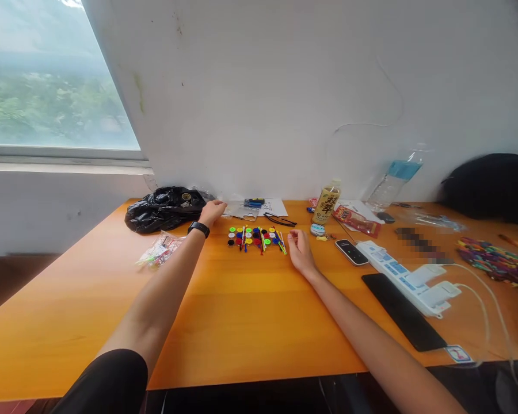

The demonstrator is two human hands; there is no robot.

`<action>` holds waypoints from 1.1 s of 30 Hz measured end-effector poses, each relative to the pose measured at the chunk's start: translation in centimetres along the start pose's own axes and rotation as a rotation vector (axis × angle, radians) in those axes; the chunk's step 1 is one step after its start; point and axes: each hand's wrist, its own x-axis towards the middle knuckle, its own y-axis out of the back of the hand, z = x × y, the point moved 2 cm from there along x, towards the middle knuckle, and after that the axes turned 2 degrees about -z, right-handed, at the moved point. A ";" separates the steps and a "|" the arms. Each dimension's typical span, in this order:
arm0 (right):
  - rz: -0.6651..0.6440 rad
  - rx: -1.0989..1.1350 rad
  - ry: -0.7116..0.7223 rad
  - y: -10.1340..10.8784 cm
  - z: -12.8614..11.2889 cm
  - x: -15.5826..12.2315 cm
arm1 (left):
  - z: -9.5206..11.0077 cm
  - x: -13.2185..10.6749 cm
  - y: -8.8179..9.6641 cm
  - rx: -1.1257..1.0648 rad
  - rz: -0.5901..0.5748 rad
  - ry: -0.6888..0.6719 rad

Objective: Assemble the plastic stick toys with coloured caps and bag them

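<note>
My left hand (pixel 213 213), with a black watch (pixel 198 229) on its wrist, reaches over the back of the table beside a clear plastic bag (pixel 242 210). Its fingers are bent together, and whatever they may hold is hidden. My right hand (pixel 301 251) rests on the table, fingers loosely curved and apart, nothing visible in them. Between the hands lie rows of small coloured discs (pixel 249 241) in green, white, yellow, red, blue and black. Thin coloured sticks (pixel 281 241) lie across and among the discs, the rightmost close to my right fingertips.
A black plastic bag (pixel 164 210) and a clear packet (pixel 159 250) lie left. Glasses (pixel 280 219) lie behind the discs. Right are a drink bottle (pixel 326 204), a small device (pixel 351 252), a power strip (pixel 392 273), a black phone (pixel 403 310), cables and a braided colourful bundle (pixel 492 261).
</note>
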 end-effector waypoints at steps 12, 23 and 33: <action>0.161 0.070 0.198 3.1 -5.4 1.1 | 3.8 -5.1 6.3 -0.213 0.225 -0.356; -0.915 0.421 0.218 2.3 -20.4 5.9 | 10.5 -13.5 9.1 -0.021 -0.829 -0.587; -0.888 0.498 0.150 0.6 -17.0 6.7 | 9.1 -12.0 7.5 -0.130 -0.851 -0.496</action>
